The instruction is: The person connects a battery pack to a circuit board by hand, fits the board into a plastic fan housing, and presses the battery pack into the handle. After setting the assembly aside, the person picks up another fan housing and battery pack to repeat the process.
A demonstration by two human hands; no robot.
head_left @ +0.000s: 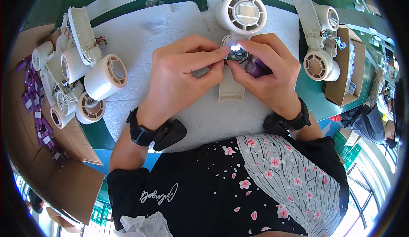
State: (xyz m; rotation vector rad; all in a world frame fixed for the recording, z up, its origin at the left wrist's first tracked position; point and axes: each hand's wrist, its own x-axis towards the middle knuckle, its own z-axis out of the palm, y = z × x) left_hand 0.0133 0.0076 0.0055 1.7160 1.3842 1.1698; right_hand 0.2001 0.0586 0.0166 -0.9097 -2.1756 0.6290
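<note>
A white handheld fan [220, 15] lies on a white foam sheet with its round head away from me and its handle [231, 88] opened toward me. Over the handle, a small green circuit board [238, 56] with a bright white light is pinched between both hands. My left hand [181, 64] grips its left side with thumb and forefinger. On its right side are the closed fingertips of my right hand [275, 73]. A purple cylindrical battery [254, 69] sits beneath my right hand, partly hidden by it.
Several opened white fans [100, 77] are piled at the left, beside a cardboard box [64, 190] and many purple batteries [38, 113]. Another opened fan [319, 62] lies at the right, next to a small carton [347, 68]. The foam sheet [145, 36] covers the green table.
</note>
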